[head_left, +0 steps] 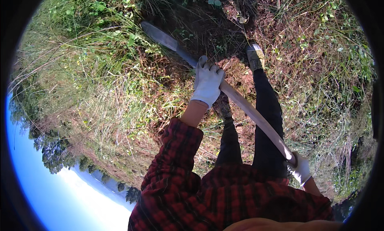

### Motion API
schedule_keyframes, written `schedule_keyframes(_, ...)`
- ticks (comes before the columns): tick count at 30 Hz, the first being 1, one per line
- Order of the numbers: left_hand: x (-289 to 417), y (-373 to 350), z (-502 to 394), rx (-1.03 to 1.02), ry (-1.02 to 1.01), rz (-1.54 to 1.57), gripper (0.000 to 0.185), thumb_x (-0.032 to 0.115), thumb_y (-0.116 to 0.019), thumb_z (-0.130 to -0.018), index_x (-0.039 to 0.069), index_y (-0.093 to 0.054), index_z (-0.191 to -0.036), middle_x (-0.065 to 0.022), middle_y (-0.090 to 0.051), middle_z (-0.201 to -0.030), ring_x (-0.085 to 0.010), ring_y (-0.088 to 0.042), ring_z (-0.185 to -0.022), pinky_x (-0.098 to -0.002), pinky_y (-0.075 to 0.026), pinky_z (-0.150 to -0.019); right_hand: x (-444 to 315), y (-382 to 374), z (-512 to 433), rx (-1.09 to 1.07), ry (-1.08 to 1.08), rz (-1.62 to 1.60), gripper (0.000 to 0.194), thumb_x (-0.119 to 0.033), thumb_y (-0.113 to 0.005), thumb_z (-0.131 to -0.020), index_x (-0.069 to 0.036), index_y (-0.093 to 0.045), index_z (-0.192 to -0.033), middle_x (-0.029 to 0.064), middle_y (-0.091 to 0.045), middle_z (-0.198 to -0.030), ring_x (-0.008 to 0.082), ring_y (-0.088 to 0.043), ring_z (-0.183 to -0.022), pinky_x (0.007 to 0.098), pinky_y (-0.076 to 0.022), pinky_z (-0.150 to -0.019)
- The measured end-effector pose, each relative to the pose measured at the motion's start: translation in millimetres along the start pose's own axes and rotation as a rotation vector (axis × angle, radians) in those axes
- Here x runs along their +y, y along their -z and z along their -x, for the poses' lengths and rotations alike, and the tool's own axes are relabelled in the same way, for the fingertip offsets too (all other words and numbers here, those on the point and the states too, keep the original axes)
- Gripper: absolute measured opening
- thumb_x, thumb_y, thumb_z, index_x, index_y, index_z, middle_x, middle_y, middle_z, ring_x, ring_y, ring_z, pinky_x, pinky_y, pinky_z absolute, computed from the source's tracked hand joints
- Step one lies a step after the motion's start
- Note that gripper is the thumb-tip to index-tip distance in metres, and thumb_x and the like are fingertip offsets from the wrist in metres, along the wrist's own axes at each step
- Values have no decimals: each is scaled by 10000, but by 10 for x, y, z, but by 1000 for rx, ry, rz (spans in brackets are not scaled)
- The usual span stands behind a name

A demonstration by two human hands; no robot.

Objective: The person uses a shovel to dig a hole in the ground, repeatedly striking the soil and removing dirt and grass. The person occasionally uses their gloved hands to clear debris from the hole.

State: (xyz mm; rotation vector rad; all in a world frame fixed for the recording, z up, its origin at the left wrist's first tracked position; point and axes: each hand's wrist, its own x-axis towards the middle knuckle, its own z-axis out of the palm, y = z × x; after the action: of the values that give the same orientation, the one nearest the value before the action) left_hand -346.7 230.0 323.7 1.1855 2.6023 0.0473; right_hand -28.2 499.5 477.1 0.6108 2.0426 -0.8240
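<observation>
My left hand (208, 81), in a white work glove, grips the wooden handle near the metal end of a long-handled bladed tool, which looks like a shovel (258, 118). The elongated metal blade (159, 36) points to the upper left, over shaded grass and low plants. My right hand (301, 168), gloved as well, is closed round the rear end of the handle, beside my right thigh. The handle runs slantwise across the front of my legs. Where the blade's tip meets the plants, I cannot tell whether it touches the ground.
Tall grass (99, 69) and leafy weeds cover the slope around me. My shoe (255, 55) stands on reddish, dry ground litter; the other foot is partly hidden in plants. Dark shade lies ahead. Trees (54, 153) and sky show at the lower left.
</observation>
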Motion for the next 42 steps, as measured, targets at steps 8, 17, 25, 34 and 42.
schedule_keyframes(8,-1237,1127,-1090,456,18,-279,294,69,-587,-650,105,-593,-942,-102,-574,-1016,-322,-499,-1036,-454,-317,-988,-1099,265,-1263,86,26,-368,397,-213,-692,-775,-7,-534,-1075,113,-616,-656,194,-622,-572,302,-475,-523)
schedule_keyframes(17,-536,-598,-143,57,446,-44,244,133,-540,-760,115,-533,-1003,-55,-546,-1051,-227,-469,-1073,-400,-341,-960,-253,361,-1038,-130,83,216,284,-233,-651,-749,-83,-574,-979,148,-629,-724,330,-626,-669,386,-511,-617)
schedule_keyframes(25,-409,-246,213,-211,125,-56,338,133,-644,-637,127,-596,-972,-96,-556,-1049,-309,-460,-1095,-478,-289,-1003,-409,42,-320,-109,16,163,367,-232,-651,-720,-94,-542,-1043,174,-611,-725,358,-613,-692,423,-498,-642)
schedule_keyframes(34,-764,455,-100,-123,-41,-170,282,132,-612,-704,136,-599,-986,-85,-589,-1001,-299,-485,-1057,-420,-355,-976,-742,-260,-203,72,47,-6,351,-212,-669,-747,-42,-526,-1019,185,-620,-694,344,-628,-632,400,-505,-571)
schedule_keyframes(42,-1410,635,1210,88,367,-109,303,110,-649,-649,124,-596,-947,-82,-586,-1001,-290,-510,-1028,-413,-359,-956,-1461,-212,-277,8,451,279,354,-231,-643,-752,-59,-511,-1032,141,-616,-676,326,-617,-597,401,-497,-553)
